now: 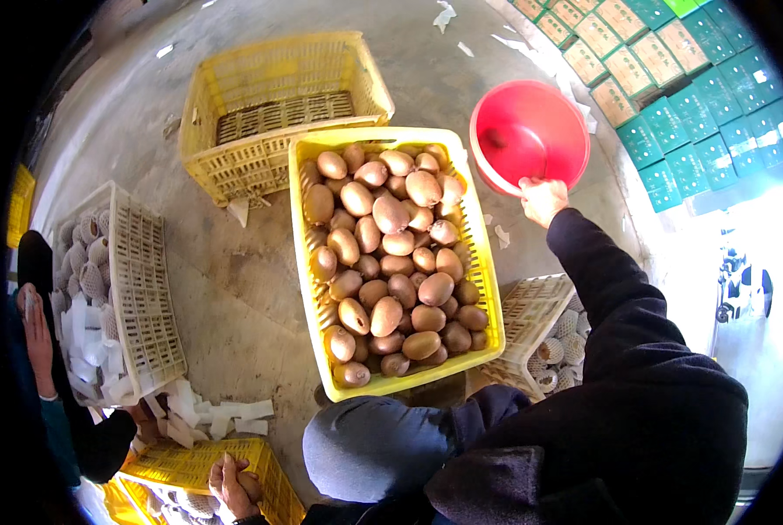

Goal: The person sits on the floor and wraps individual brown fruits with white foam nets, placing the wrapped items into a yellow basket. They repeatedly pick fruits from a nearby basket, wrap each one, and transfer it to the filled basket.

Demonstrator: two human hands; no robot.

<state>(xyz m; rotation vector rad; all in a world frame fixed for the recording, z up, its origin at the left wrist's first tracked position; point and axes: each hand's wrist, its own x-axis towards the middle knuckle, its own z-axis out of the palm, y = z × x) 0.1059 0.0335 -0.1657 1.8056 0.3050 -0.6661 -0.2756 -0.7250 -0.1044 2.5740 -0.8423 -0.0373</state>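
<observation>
My right hand [544,200] grips the near rim of a red plastic bucket [529,131]. The bucket is tilted so its inside shows, with a small dark mark or bit at its bottom. A yellow plastic crate [490,289] stands before my knees, heaped with loose brown kiwifruit [386,316]. Down at the lower left, my left hand [233,487] has its fingers around a single kiwifruit [252,485]. Under that hand is an orange-yellow crate [260,459] holding fruit in white foam net sleeves [194,504].
An older yellow crate [267,151] stands behind the full one. White crates of foam-sleeved fruit stand left [145,295] and right [523,315]. Foam sleeves [234,417] litter the floor. Another person's hand [36,335] is far left. Stacked cartons [693,125] line the upper right.
</observation>
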